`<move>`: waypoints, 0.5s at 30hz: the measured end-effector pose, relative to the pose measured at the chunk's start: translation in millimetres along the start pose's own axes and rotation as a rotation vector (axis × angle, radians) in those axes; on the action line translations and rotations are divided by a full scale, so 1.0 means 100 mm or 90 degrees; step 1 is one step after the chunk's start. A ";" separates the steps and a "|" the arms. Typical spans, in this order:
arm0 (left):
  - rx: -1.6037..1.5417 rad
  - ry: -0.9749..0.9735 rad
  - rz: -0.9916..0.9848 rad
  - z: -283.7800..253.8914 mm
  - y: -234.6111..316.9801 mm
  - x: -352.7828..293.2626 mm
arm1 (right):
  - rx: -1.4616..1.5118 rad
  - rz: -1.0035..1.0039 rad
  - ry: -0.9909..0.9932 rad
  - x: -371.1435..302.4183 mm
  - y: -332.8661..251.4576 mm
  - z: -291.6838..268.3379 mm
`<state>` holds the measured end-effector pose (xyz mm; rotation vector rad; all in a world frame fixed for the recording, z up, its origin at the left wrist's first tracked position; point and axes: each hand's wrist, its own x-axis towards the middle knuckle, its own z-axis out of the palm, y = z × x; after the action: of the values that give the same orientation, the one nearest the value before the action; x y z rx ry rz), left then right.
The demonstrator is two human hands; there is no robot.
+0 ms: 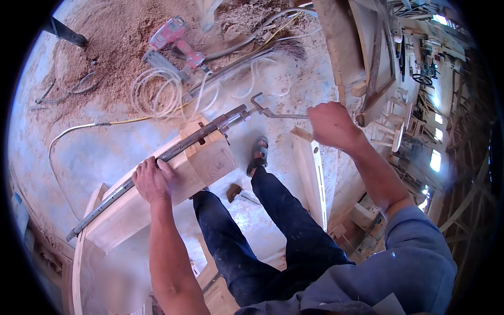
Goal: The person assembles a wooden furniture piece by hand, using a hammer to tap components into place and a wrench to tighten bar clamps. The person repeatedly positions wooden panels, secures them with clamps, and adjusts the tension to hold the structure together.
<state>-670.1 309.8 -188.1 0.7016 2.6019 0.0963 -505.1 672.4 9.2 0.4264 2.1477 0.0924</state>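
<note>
A long metal bar clamp [194, 137] lies along the top of a thick pale wooden beam [181, 173], running from lower left up to the beam's end. My left hand [153, 179] rests on the beam with its fingers curled over the clamp's bar near the middle. A spring and screw sit at the clamp's upper right end. From there a bent metal crank handle [286, 115] reaches to the right. My right hand [332, 125] is closed in a fist round the crank's outer end, above the floor.
Sawdust [107, 47] covers the floor at the far left. A red nail gun [170, 32] lies there beside a coiled clear hose [156, 93]. A slotted wooden piece [310, 173] stands right of my legs. Wooden frames [370, 58] lean at the far right.
</note>
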 end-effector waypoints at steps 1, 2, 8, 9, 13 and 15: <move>-0.004 0.005 0.003 -0.02 0.01 0.01 | -0.012 -0.040 -0.045 0.01 -0.03 -0.07; -0.007 0.009 0.005 -0.04 0.02 0.00 | 0.012 -0.021 -0.041 -0.01 -0.02 -0.07; 0.000 0.028 0.024 -0.02 -0.02 0.00 | 0.146 0.129 -0.013 -0.07 -0.08 0.25; 0.001 0.012 0.023 0.00 -0.03 -0.03 | 0.171 0.148 -0.004 -0.13 -0.12 0.29; -0.012 -0.008 0.009 -0.05 0.02 -0.03 | 0.253 0.218 0.015 -0.31 -0.22 0.52; -0.020 -0.021 -0.006 -0.09 0.06 -0.02 | 0.275 0.238 0.052 -0.40 -0.27 0.80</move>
<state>-669.9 314.2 -178.1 0.6732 2.5671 0.1217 -426.7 626.0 -11.6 1.0890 2.1397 -0.1513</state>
